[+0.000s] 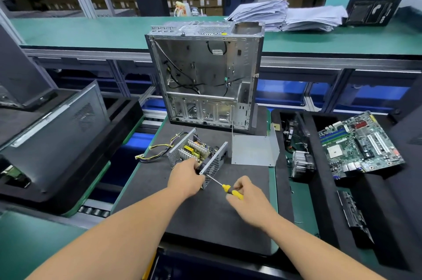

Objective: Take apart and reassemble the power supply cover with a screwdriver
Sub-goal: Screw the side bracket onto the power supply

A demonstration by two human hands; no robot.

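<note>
my left hand [186, 177] grips the near end of the open silver sheet-metal power supply box [197, 154], fingers curled over its edge beside the perforated end plate. it sits on the dark grey foam tabletop [205, 215], just at 12 o'clock of my hands, with its bundle of yellow and black wires [157, 150] trailing off toward 9 o'clock. i judge it light but stiff, with thin sharp edges and exposed heatsinks and circuit board inside that i should not press on; the folded rim is the safe place to hold.

my right hand [247, 197] pinches the yellow-handled screwdriver with a slim steel shaft [225, 187], its tip pointing toward 10 o'clock at the perforated plate. the handle looks smooth, so i expect a firm fingertip hold is needed.

at 1 o'clock of the box lies the removed bent grey sheet-metal cover [253, 149], flat, light, probably springy.

count: one power supply, one cover, one screwdriver. any loose screws are too small to tell.
</note>
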